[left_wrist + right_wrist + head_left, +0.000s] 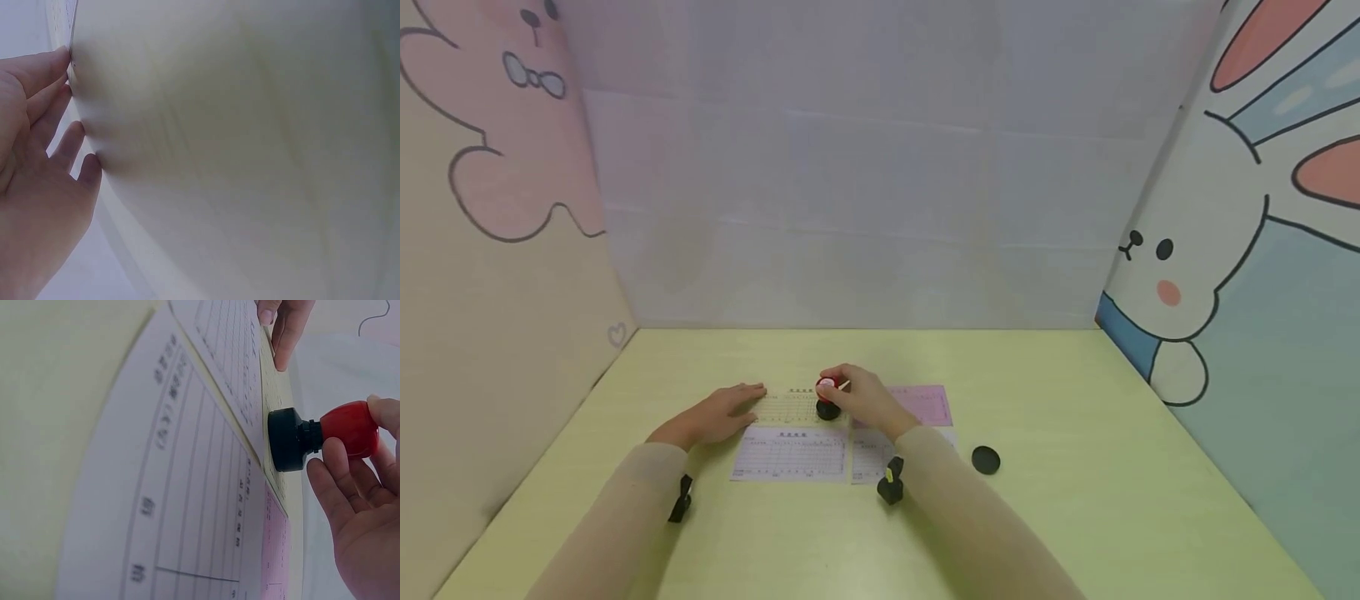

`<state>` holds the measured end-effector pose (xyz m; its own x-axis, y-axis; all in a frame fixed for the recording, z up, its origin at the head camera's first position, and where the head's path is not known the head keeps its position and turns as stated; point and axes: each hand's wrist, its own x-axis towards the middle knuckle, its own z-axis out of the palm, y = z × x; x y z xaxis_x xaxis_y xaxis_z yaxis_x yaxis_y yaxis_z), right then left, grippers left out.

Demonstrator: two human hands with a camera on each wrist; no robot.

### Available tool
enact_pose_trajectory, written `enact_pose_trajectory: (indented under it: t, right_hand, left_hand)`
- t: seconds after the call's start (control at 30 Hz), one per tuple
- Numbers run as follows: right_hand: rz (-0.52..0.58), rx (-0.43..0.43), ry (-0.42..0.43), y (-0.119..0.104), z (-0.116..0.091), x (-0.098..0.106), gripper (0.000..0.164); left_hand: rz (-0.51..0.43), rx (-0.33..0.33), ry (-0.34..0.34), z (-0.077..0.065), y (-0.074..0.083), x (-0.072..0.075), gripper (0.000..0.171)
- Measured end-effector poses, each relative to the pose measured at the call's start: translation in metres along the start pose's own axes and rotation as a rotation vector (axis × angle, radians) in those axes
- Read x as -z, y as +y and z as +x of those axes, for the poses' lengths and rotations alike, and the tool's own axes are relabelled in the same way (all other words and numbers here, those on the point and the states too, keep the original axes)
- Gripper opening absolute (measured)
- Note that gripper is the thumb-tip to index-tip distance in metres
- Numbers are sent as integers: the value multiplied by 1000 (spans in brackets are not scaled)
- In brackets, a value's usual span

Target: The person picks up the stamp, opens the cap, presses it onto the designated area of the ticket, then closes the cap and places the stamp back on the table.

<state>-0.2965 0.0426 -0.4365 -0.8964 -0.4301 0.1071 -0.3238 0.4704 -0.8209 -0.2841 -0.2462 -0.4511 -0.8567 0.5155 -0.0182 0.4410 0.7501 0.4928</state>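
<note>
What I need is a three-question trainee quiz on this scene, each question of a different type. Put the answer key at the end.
1. True or false: the right hand holds the stamp by its red handle.

2. Choose one. Seen in the head view, where does the black disc lie?
A) To the left of the paper sheets
B) To the right of the paper sheets
C) On top of the paper sheets

3. Fill in the blank: the stamp's black base is over the ____.

Key:
1. True
2. B
3. yellow sheet
</note>
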Motion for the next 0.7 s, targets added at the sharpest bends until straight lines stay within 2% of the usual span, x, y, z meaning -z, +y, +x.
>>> enact_pose_trajectory:
  t: [0.43, 0.7]
  right_hand:
    - [18, -12, 4, 0, 1, -1, 40]
    - [12, 6, 4, 2, 2, -2, 41]
  left_hand:
    - [-8, 0, 6, 1, -3, 0, 48]
    - [-10, 4, 0, 0, 1, 2, 48]
